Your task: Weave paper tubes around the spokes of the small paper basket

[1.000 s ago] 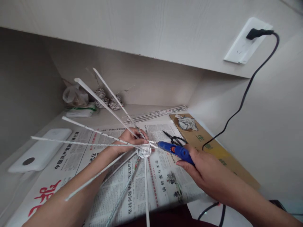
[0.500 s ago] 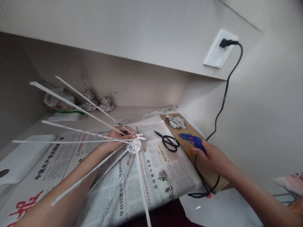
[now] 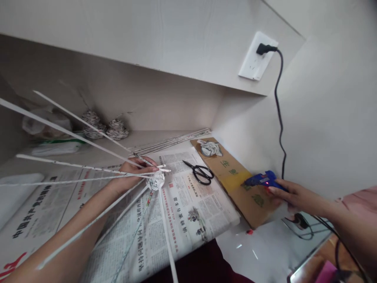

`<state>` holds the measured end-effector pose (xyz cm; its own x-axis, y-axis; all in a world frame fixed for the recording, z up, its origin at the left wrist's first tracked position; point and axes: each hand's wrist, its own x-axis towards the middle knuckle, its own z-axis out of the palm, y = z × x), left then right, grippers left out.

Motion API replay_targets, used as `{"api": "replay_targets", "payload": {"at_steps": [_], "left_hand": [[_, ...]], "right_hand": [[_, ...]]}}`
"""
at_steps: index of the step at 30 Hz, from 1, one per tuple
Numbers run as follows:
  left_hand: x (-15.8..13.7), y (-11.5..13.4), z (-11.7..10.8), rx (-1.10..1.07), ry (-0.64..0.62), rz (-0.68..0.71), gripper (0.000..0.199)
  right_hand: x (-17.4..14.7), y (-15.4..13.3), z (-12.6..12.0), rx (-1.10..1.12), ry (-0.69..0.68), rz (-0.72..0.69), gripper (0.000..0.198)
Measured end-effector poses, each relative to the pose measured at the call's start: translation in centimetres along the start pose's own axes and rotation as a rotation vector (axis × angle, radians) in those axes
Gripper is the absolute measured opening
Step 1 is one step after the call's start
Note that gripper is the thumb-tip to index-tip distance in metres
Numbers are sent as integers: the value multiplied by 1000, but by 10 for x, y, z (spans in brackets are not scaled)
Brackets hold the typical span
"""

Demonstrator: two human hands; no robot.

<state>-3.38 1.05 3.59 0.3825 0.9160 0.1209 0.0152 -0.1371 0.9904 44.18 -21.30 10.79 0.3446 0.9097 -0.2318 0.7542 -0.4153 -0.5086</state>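
- Left hand [image 3: 143, 167] at eight o'clock in view, pinching rolled-paper spokes [image 3: 168, 236] right at their round paper hub [image 3: 155, 181], and they fan from six round to ten!
- Over at four o'clock, the right hand [image 3: 290, 194] wraps the blue glue gun [image 3: 263, 180], nozzle pointing to nine, above the cardboard [image 3: 256, 214].
- Black scissors [image 3: 194, 168] lie on newspaper [image 3: 210, 210], three o'clock from the hub.
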Motion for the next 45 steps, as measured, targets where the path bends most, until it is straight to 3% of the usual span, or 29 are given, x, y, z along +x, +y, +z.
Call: {"api": "replay_targets", "payload": {"at_steps": [2,6,8,12,15,21,23,25,27,29,31,32,35,40,45], "left_hand": [[0,-2,-1,12,-4,18,23],[2,-8,-4,33,-16,21,20],[3,-11,-6,43,-18,25,19],[4,-13,-6,36,-28,26,19],[4,-11,-5,37,-22,16,20],[4,-13,-7,-20,22,6,27],[6,-15,-8,-33,8,13,27],[7,-16,-9,-52,21,10,27],[7,-15,-9,-66,40,10,29],[6,-14,-8,-72,43,1,29],[5,-12,-9,-63,40,-19,29],[5,-12,-9,-57,43,-30,29],[5,-13,-10,-63,63,-47,28],[9,-25,-10,-84,62,-52,29],[12,-36,-11,-115,104,-67,34]], "right_hand": [[-2,-1,2,167,-52,16,46],[5,-2,13,285,81,-31,46],[11,0,20,197,219,-64,44],[24,7,42,-191,515,-104,42],[35,10,63,-353,553,-224,51],[50,6,84,-423,526,-234,62],[47,-7,85,-332,577,-284,60],[40,-29,91,-103,602,-347,54],[34,-59,104,378,460,-318,41],[30,-91,123,869,202,-250,34],[32,-118,142,1164,-7,-218,30],[35,-129,149,1266,-45,-220,28],[45,-154,160,1441,-142,-199,28],[64,-180,161,1599,-176,-272,29],[68,-173,165,1509,-132,-324,34]]}}
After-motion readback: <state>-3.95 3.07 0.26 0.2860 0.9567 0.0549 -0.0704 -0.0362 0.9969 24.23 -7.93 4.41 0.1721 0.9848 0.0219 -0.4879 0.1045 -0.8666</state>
